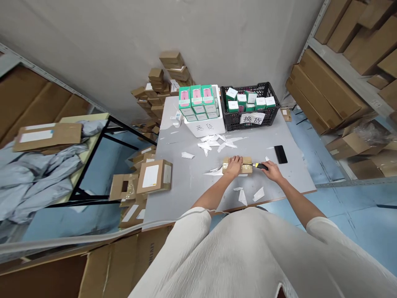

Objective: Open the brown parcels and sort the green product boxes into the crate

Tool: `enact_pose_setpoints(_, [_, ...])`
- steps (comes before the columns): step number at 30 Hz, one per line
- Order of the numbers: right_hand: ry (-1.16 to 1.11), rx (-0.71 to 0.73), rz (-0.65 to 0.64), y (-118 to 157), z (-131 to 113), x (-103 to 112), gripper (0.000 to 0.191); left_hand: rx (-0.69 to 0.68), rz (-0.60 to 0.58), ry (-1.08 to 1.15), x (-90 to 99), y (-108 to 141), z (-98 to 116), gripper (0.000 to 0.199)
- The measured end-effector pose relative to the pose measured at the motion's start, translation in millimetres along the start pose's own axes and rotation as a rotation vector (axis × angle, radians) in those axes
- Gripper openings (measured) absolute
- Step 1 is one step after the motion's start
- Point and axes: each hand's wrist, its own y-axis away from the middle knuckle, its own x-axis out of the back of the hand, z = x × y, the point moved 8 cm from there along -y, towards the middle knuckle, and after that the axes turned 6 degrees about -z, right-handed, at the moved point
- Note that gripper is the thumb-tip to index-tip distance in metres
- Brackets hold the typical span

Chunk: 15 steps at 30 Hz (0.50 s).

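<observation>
A small cardboard parcel wrapped in clear tape [245, 164] lies on the grey table [186, 178], near its front edge. My left hand [234, 166] presses down on the parcel's left half, fingers over its top. My right hand [273, 171] grips a black-handled utility knife [261, 166], whose yellow-tipped front end touches the parcel's right end. A black smartphone [281, 154] lies just beyond my right hand. White paper scraps [242, 197] are scattered on the table near both hands.
At the table's far end stand a white foam box [203, 129] holding green-and-white product boxes and a black plastic crate [251, 120] of similar boxes. Cardboard parcels [154, 176] are stacked beyond the left edge, with grey mailer bags [37, 178] further left. Shelves of cartons stand right.
</observation>
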Motion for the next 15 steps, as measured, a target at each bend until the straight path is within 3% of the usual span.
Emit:
enact_pose_setpoints(4, [-0.026, -0.03, 0.005, -3.5, 3.7, -0.5, 0.041, 0.029, 0.021, 0.016, -2.2, -1.1, -1.9, 0.055])
enact_pose_setpoints(9, [-0.058, 0.01, -0.032, -6.3, 1.5, 1.4, 0.039, 0.01, 0.017, 0.002, -8.6, -0.9, -1.3, 0.061])
enact_pose_setpoints(15, [-0.114, -0.057, 0.048, -18.8, 28.2, 21.7, 0.043, 0.029, 0.047, 0.019, -11.7, 0.0, -2.3, 0.057])
